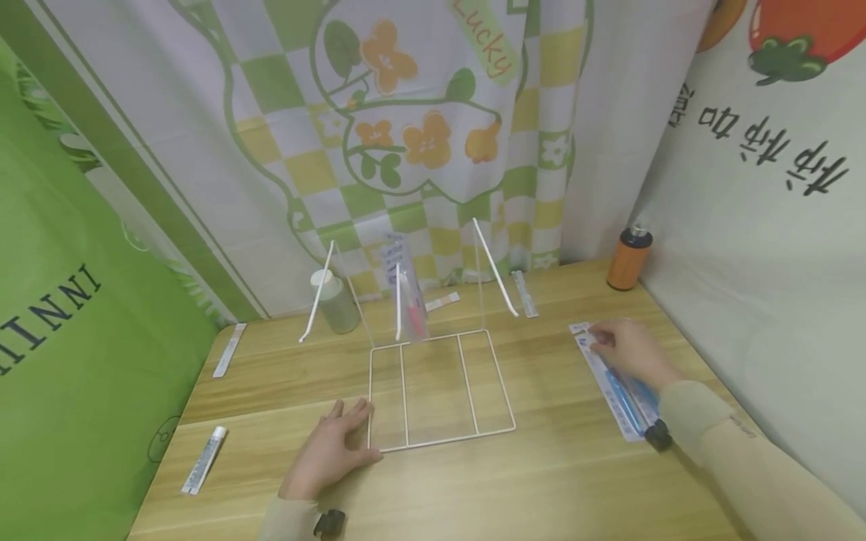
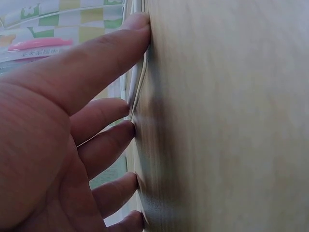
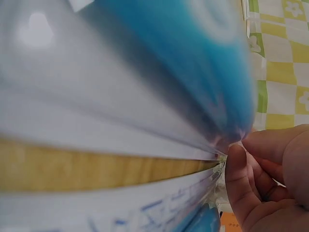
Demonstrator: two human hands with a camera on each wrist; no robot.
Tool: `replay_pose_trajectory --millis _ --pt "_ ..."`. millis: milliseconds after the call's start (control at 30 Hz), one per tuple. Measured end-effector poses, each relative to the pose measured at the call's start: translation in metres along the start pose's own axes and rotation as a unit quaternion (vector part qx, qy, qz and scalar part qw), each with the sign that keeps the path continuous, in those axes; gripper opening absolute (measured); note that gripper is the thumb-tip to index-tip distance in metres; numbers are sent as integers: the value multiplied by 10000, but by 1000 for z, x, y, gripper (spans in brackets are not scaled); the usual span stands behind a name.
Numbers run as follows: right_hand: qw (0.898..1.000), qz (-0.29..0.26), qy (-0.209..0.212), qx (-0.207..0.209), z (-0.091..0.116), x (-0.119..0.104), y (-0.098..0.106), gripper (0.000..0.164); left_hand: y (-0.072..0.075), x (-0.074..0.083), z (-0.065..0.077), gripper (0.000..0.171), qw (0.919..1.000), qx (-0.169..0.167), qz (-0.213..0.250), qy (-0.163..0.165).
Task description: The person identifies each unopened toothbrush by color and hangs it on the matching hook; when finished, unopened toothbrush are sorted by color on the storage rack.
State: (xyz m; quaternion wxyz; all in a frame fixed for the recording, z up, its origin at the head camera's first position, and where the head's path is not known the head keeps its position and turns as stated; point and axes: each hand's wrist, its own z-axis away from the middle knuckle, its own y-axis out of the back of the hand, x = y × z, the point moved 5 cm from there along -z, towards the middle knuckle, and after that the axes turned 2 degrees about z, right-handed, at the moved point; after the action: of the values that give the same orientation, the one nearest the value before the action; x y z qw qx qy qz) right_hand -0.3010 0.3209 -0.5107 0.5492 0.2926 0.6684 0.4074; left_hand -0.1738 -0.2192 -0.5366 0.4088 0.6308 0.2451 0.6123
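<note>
My left hand point(image 1: 328, 453) rests by the front left corner of a white wire display rack point(image 1: 440, 443), fingers spread. Its thumb presses on the wire in the left wrist view. At the right of the table, my right hand point(image 1: 629, 349) pinches the edge of a clear toothbrush pack point(image 3: 193, 53) with a blue toothbrush inside. Another blue toothbrush pack point(image 1: 619, 402) lies under it on the table, and a strip of wood shows between the two in the right wrist view. A toothbrush pack with pink point(image 1: 416, 319) hangs on the rack's middle hook.
A toothpaste tube point(image 1: 204, 462) and a slim packet point(image 1: 230, 350) lie at left. Behind the rack are a green bottle point(image 1: 338, 306) and further slim packets point(image 1: 524, 294). An orange bottle point(image 1: 629, 259) stands in the back right corner, near the curtain walls.
</note>
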Motion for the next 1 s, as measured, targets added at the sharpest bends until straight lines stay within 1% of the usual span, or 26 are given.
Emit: replay_pose_trajectory --millis 233,500,700,767,867,1000 --pt "9998 -51 62 161 2 -1 0 42 0 1 0 89 10000 3 -29 -19" --pt "9983 -115 178 551 7 -15 6 44 0 2 0 89 10000 27 -46 -56" --pt "9970 -340 116 689 9 -18 9 45 0 3 1 89 10000 9 -34 -75" --pt "9953 -426 154 851 10 -21 12 45 0 3 1 89 10000 -2 -29 -82" --pt "9909 -507 329 1201 11 -29 19 43 0 4 1 88 10000 5 -14 -95" --pt "9806 -580 645 1755 13 -45 30 38 0 4 1 88 10000 15 4 -99"
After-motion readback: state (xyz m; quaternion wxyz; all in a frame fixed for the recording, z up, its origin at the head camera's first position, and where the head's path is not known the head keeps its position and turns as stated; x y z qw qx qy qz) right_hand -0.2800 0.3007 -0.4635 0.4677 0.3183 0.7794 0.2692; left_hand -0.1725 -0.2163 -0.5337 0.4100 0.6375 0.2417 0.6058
